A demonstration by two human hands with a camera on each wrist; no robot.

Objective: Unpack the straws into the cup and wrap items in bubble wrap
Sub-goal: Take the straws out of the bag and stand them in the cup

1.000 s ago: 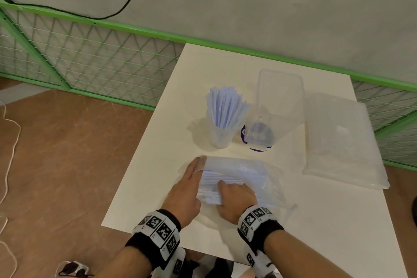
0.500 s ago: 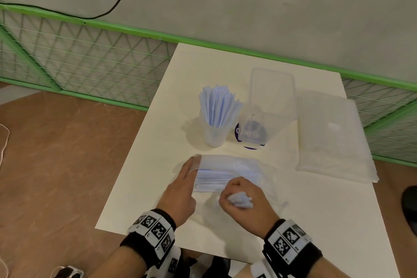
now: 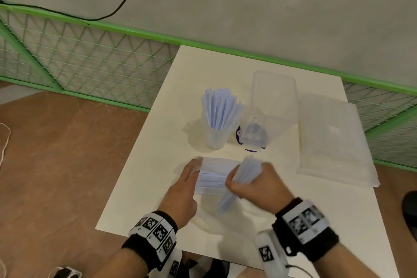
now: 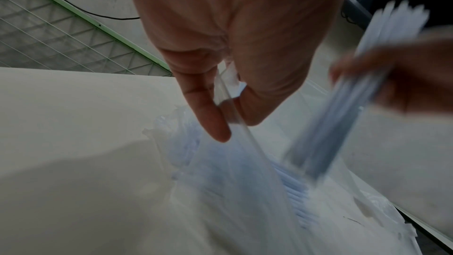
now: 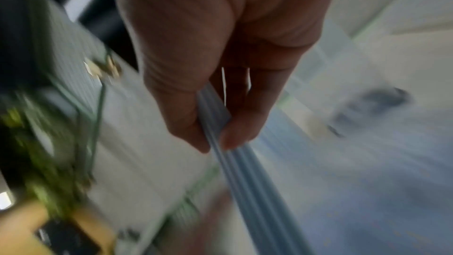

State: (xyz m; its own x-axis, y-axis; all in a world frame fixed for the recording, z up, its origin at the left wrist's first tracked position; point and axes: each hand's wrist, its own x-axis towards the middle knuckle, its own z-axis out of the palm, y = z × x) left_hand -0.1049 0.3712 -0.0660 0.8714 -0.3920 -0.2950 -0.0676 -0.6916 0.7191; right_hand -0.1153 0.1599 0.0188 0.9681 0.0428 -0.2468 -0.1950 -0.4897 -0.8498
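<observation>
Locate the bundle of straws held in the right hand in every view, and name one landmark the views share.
Head: bundle of straws low centre, gripped by the right hand.
Left wrist: right side, blurred, slanting from top right.
Right wrist: centre, running down from the fingers.
Shared landmark: the white table, visible in all three.

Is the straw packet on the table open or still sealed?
Open. The left hand pinches the clear packet by its mouth edge, and the right hand grips a bundle of straws outside it.
</observation>
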